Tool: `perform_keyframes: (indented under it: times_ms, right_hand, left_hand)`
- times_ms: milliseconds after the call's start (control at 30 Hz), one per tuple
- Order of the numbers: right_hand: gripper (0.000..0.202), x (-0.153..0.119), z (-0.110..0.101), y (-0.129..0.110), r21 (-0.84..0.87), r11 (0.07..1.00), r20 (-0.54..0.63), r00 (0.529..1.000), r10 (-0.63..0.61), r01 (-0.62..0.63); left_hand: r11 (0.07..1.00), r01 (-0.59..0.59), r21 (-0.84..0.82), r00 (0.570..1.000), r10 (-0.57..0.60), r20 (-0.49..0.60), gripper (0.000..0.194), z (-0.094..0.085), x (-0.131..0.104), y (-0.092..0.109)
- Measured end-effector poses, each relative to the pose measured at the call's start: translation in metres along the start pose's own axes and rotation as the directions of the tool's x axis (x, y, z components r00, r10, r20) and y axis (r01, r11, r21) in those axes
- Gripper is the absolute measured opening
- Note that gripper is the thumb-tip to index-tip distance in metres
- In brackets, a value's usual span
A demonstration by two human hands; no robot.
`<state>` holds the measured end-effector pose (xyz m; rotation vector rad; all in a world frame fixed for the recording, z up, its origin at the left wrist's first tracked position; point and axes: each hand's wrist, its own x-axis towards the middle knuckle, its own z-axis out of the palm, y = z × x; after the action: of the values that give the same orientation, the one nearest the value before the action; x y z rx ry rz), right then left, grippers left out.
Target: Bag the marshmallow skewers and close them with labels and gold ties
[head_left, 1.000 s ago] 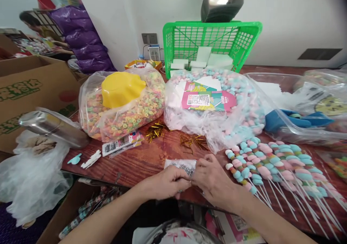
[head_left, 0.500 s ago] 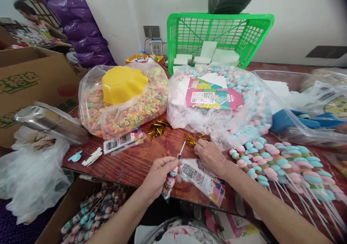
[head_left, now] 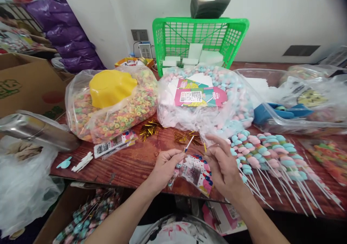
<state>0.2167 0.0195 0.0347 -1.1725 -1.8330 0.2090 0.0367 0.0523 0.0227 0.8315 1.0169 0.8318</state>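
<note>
My left hand [head_left: 168, 166] is closed around the gathered neck of a printed clear bag with a marshmallow candy skewer [head_left: 173, 179] in it. The skewer's white stick [head_left: 190, 142] pokes up above my fingers. A short gold twist tie [head_left: 205, 147] is pinched in my right hand [head_left: 221, 161], just right of the stick and apart from it. Beneath and between the hands lie flat printed bags [head_left: 197, 173]. Loose gold twist ties [head_left: 182, 137] are spread beyond my hands, with another gold bunch [head_left: 149, 129] further left.
Unwrapped marshmallow skewers [head_left: 271, 153] lie to the right. Behind stand a bag of gummy rings [head_left: 116, 117], a bag of marshmallows [head_left: 238, 110] and a green basket [head_left: 200, 24]. A steel flask [head_left: 40, 130] leans at left; a box of wrapped skewers [head_left: 84, 215] sits below the table edge.
My right hand has lifted from the gold ties and come nearer my left hand, with one tie in its fingers. The left hand keeps its hold on the bagged skewer. The view has shifted right.
</note>
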Motion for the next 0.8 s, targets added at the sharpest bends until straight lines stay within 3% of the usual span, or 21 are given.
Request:
perform_keyframes:
  times_ms: [100, 200, 300, 433, 633, 800]
  right_hand:
    - [0.016, 0.0, -0.007, -0.011, -0.076, 0.989, -0.026, 0.991, -0.128, 0.126]
    - [0.017, -0.005, -0.006, -0.011, -0.13, 0.982, 0.02, 0.991, -0.135, 0.137]
    - [0.019, -0.012, -0.001, -0.003, -0.195, 0.981, 0.014, 1.0, -0.009, 0.011]
    - [0.016, -0.019, 0.003, 0.0, -0.09, 0.988, 0.008, 0.992, 0.129, -0.128]
    - [0.015, -0.023, 0.004, -0.007, 0.237, 0.927, 0.038, 0.957, 0.289, -0.29]
    - [0.016, -0.03, -0.005, 0.0, 0.23, 0.916, 0.095, 0.944, 0.315, -0.329]
  left_hand:
    - [0.994, -0.077, 0.072, 0.997, 0.076, 0.015, 0.033, 0.009, 0.002, 0.001]
    - [0.989, -0.127, 0.07, 0.992, 0.126, 0.027, 0.029, 0.015, 0.001, 0.001]
    - [0.996, -0.075, -0.043, 0.992, 0.079, 0.098, 0.027, 0.022, -0.004, 0.003]
    - [0.99, 0.005, -0.141, 0.975, 0.026, 0.222, 0.035, 0.032, -0.01, 0.006]
    - [0.956, 0.013, -0.292, 0.991, 0.026, 0.128, 0.025, 0.04, -0.004, 0.003]
    - [0.947, 0.097, -0.307, 0.99, -0.06, 0.13, 0.025, 0.034, -0.002, 0.003]
